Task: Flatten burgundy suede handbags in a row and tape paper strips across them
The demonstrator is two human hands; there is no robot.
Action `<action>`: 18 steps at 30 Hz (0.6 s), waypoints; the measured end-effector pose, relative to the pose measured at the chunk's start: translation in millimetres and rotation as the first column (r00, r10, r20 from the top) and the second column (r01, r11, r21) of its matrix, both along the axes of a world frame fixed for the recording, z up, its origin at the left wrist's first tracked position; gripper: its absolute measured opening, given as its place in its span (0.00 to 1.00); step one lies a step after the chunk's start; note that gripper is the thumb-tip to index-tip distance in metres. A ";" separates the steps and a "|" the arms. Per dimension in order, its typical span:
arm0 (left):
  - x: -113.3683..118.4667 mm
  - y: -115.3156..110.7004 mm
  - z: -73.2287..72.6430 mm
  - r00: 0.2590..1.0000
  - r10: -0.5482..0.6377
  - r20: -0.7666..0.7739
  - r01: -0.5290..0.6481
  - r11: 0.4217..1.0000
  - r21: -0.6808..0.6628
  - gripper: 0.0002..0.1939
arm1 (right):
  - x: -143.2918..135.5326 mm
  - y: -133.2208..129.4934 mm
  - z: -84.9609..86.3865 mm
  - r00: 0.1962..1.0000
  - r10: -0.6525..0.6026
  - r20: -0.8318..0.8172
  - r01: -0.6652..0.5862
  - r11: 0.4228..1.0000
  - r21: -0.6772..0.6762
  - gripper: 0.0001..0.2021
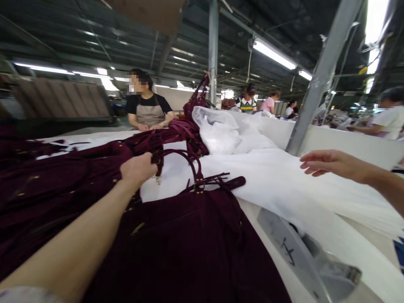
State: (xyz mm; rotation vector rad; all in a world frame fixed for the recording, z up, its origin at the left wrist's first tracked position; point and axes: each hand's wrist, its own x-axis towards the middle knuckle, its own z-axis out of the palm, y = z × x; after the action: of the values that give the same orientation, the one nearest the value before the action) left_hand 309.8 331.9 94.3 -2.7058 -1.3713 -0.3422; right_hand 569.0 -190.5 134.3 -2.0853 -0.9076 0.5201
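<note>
A dark maroon handbag (pixel 202 244) lies close in front of me, with gold zip pulls and rivets. Its looped handle (pixel 181 152) stands up from the top edge, and my left hand (pixel 139 169) is closed around one side of it. A white sheet (pixel 175 166) shows behind the loop. On the bag's top edge rests a dark strap with a rounded end (pixel 236 182), along with thin cords. My right hand (pixel 328 163) hovers at the right with fingers apart and nothing in them, nearest to the white wrapping sheets (pixel 277 176).
More maroon bags (pixel 53 181) are heaped at the left, with a tangle of straps (pixel 179 132) behind. Clear plastic bags (pixel 217 130) lie at the back. A marked grey plastic bin (pixel 293 248) sits lower right. A metal post (pixel 322 80) slants up; a person in an apron (pixel 150 105) stands opposite.
</note>
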 end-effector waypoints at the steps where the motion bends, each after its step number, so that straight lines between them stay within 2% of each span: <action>1: 1.1 0.2 18.7 0.999 -0.033 0.007 0.033 0.999 0.039 0.21 | -8.2 -6.5 2.3 0.998 0.030 -0.048 -0.032 0.999 -0.034 0.22; 2: 1.4 -1.4 36.2 0.995 -0.100 -0.003 0.099 0.992 0.072 0.20 | -15.6 -14.5 2.2 0.990 0.065 -0.123 -0.075 0.994 -0.080 0.21; 4: 0.0 -10.2 64.6 0.956 -0.287 -0.053 0.289 0.956 0.043 0.17 | -27.2 -33.3 -4.4 0.950 0.107 -0.295 -0.164 0.971 -0.174 0.19; 6: -3.7 -23.7 81.1 0.879 -0.467 -0.098 0.459 0.883 -0.095 0.13 | -32.8 -51.1 -15.3 0.932 0.096 -0.349 -0.179 0.960 -0.215 0.17; 7: -6.5 -30.6 85.0 0.844 -0.527 -0.100 0.506 0.844 -0.178 0.13 | -33.0 -58.5 -20.9 0.950 0.069 -0.306 -0.141 0.966 -0.218 0.16; 9: -13.1 -41.2 86.1 0.814 -0.576 -0.078 0.525 0.787 -0.325 0.16 | -29.4 -70.0 -30.8 0.995 -0.005 -0.099 -0.016 0.978 -0.207 0.14; 11: -19.9 -45.5 82.9 0.832 -0.552 -0.060 0.478 0.767 -0.429 0.22 | -23.3 -78.7 -39.7 0.985 -0.086 0.149 0.121 0.963 -0.242 0.10; 12: -22.6 -45.2 81.2 0.845 -0.531 -0.060 0.448 0.765 -0.462 0.25 | -20.6 -82.4 -44.7 0.971 -0.107 0.215 0.169 0.940 -0.298 0.09; 13: -24.7 -43.8 80.0 0.856 -0.513 -0.059 0.427 0.766 -0.481 0.26 | -18.4 -85.9 -50.5 0.971 -0.106 0.215 0.182 0.910 -0.373 0.08; 15: -26.5 -39.2 79.4 0.863 -0.503 -0.038 0.424 0.764 -0.486 0.28 | -15.6 -91.7 -64.9 0.995 -0.083 0.058 0.101 0.859 -0.502 0.08; 16: -26.4 -36.9 79.7 0.857 -0.515 -0.015 0.446 0.755 -0.482 0.27 | -14.3 -93.7 -73.0 0.997 -0.071 -0.024 0.049 0.859 -0.510 0.10; 18: -24.1 -33.7 79.9 0.829 -0.558 0.045 0.511 0.721 -0.467 0.25 | -9.8 -95.1 -88.1 0.997 -0.072 -0.012 0.061 0.910 -0.410 0.16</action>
State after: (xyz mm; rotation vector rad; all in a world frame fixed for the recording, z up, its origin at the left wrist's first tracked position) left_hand 285.6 298.2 174.2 -3.4366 -0.6569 0.1188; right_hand 559.1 -285.6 46.2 -2.4695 -0.7547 0.7525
